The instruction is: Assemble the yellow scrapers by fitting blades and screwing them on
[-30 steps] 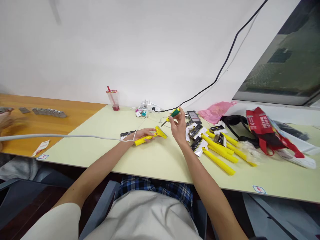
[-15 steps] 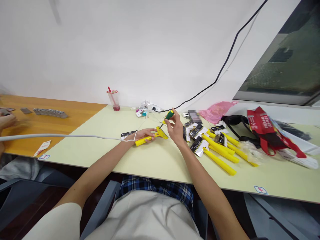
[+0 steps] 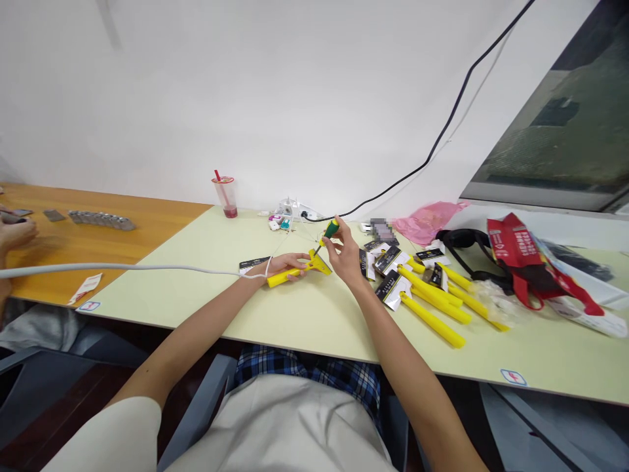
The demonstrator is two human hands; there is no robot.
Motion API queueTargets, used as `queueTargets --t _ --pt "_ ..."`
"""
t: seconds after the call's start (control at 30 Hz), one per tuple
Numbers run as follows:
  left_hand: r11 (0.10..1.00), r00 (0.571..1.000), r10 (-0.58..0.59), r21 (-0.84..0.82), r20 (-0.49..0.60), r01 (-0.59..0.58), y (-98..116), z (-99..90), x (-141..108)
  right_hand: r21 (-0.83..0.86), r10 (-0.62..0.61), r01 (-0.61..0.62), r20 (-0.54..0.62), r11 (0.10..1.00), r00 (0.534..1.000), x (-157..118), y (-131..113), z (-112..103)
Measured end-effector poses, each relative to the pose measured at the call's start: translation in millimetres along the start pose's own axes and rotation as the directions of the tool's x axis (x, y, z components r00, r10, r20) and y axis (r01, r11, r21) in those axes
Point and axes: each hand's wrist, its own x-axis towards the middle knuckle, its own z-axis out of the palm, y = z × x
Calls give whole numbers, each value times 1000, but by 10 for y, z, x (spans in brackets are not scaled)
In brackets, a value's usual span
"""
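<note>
My left hand [image 3: 288, 264] is wrapped round a yellow scraper [image 3: 284, 278], its wide head pointing right. Between the fingers of my right hand [image 3: 345, 252] is a screwdriver [image 3: 331, 229] with a green and yellow handle, tilted so that its shaft runs down to the scraper's head. The tip meets the head near its neck; the screw there is too small to make out. Beyond my left hand lies a black card [image 3: 253, 264], partly hidden. Just right of my right hand are several more yellow scrapers [image 3: 432, 320] with black and white cards [image 3: 393, 288].
A cup with a red straw [image 3: 225, 196] stands at the back left, beside a white power strip [image 3: 289, 208]. Headphones [image 3: 464, 252], a red bag [image 3: 515, 255] and pink plastic [image 3: 430, 223] lie right. A white cable [image 3: 147, 267] crosses from the left, where another person's hand [image 3: 17, 233] shows.
Both hands keep their hold, the screwdriver still set against the scraper's head, with only a slight shift in my right fingers. The view has turned very slightly.
</note>
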Motion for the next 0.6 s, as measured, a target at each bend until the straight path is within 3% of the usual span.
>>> queueTargets --t 0.23,0.43,0.6 --pt "1000 1000 14 -22 -16 -15 -25 -37 32 35 -22 20 76 999 997 -20 1 15" --pt "993 999 22 -111 -33 -25 -37 -29 54 85 -64 59 60 995 996 -26 24 39" --pt "983 995 49 -171 -86 -64 -69 2 62 -18 -104 105 36 994 994 -10 7 16"
